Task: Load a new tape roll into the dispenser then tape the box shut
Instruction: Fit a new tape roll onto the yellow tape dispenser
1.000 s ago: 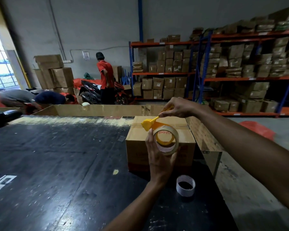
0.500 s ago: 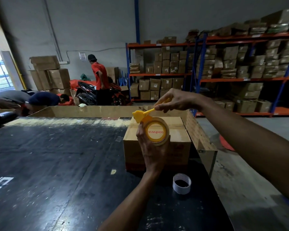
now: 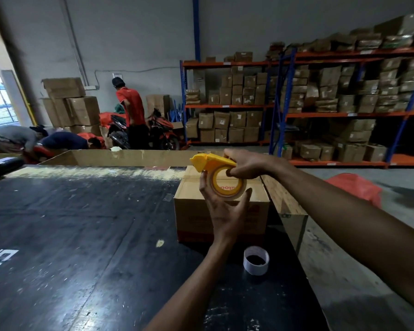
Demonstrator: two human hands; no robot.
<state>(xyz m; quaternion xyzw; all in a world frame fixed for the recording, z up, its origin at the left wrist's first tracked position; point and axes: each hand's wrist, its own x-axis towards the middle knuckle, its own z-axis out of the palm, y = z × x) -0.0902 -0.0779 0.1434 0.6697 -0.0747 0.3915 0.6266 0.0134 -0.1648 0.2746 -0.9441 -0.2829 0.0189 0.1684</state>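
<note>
Empty core (image 3: 256,260) on table (image 3: 81,235) before box (image 3: 191,211)

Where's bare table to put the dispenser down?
Widest free patch: dark tabletop left of the brown cardboard box, out to the cardboard wall. Crowded near the right edge: empty white tape core just before the box, forearms crossing above.

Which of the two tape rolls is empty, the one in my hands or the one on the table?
The white ring standing on the black table is the empty one, a bare core. The roll in the yellow dispenser has tape.

Yellow dispenser (image 3: 209,161), brown box (image 3: 194,211), white spool (image 3: 256,260), black table (image 3: 69,235)
</note>
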